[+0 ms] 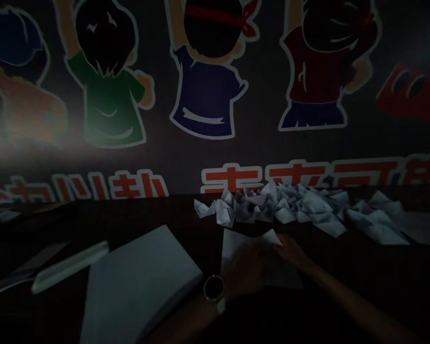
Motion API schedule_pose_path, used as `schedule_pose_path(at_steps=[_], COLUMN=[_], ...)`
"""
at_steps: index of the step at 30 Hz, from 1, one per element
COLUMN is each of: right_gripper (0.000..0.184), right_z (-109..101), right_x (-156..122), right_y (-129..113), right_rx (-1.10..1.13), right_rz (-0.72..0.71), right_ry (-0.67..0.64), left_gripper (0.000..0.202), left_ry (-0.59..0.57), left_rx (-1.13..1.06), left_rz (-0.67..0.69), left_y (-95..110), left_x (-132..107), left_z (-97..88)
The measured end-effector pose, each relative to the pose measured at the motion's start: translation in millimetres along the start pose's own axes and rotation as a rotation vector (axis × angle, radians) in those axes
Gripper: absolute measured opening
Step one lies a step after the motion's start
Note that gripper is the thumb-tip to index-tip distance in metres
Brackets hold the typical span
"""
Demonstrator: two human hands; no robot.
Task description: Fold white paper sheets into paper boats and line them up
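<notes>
The scene is very dark. A white sheet of paper (236, 243) lies on the dark table (344, 282) in front of me, with one corner folded up. My left hand (245, 272), with a watch on its wrist, lies flat on the sheet. My right hand (290, 251) pinches the sheet's folded far right corner. Just beyond the sheet, a heap of folded paper boats (290, 205) stretches to the right along the table's far edge.
A thick stack of white paper (139, 282) lies to the left of my hands. Further left is a thin pale strip (69, 265), perhaps another sheaf seen edge-on. A wall with cartoon figures and red characters (215, 110) rises behind the table.
</notes>
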State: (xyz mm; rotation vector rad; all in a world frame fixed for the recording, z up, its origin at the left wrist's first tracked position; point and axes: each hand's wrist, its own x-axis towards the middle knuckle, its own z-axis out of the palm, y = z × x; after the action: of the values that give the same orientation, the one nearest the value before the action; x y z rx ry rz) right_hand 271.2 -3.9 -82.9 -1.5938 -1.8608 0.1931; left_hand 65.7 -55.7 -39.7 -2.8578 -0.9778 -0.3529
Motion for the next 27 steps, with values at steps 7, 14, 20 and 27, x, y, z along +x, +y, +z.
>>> schedule_pose_path(at_steps=[7,14,20,27], right_gripper=[0.032,0.060,0.057,0.049], right_z=[-5.9,-12.3,-17.4,-20.0], right_x=[-11.7,-27.6,-38.0,-38.4], right_y=[-10.9,-31.0,-41.3,-40.4], right_rx=[-0.211,-0.104,0.007,0.009], right_rz=[-0.257,-0.358,-0.432,-0.486], right_ry=[0.029,-0.151,-0.280,-0.324], left_gripper=[0.049,0.050,0.050,0.049], left_ry=[0.000,0.056,0.078,0.096], left_rx=[-0.095,-0.137,-0.207,-0.229], left_rz=[-0.095,-0.203,-0.202,-0.204], left_y=[-1.2,-16.6,-17.7,-19.6], left_x=[-6.9,-10.9,-11.5,-10.9], left_z=[11.8,1.2,-2.5,-0.7])
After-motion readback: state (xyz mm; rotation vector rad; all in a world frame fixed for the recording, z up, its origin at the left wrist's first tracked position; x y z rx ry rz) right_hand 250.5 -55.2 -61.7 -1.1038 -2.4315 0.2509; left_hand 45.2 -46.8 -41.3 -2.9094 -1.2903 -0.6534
